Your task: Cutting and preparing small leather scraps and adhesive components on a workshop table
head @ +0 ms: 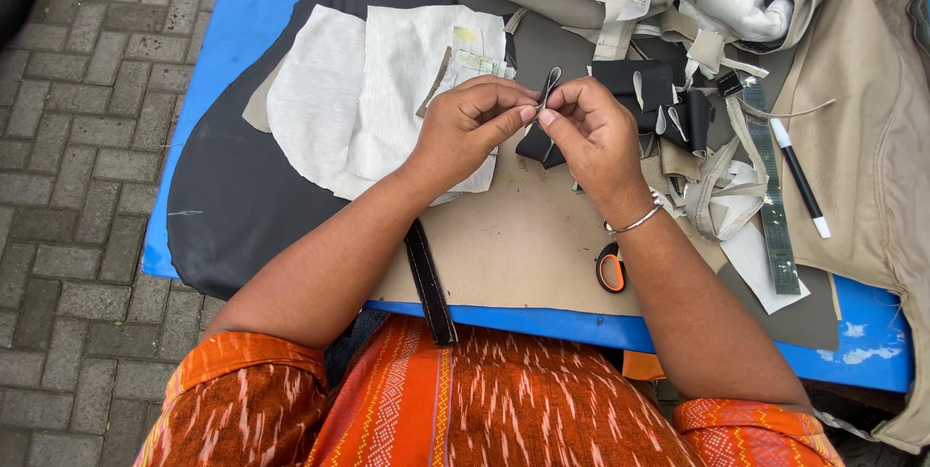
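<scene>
My left hand (472, 125) and my right hand (593, 130) meet above the blue table (228, 26), fingertips pinched together on a small narrow grey strip (549, 86) that sticks up between them. Under the hands lies a tan sheet (523, 234) with black cut pieces (644, 89) just behind. White fabric pieces (368, 89) lie to the left of my left hand. A silver bangle (639, 220) circles my right wrist.
Orange-handled scissors (610, 268) lie under my right forearm. A black strap (428, 283) hangs over the table's near edge. A dark ruler (772, 196) and a black-and-white pen (799, 176) lie at right, beside beige fabric (862, 118). Brick paving (68, 138) is left.
</scene>
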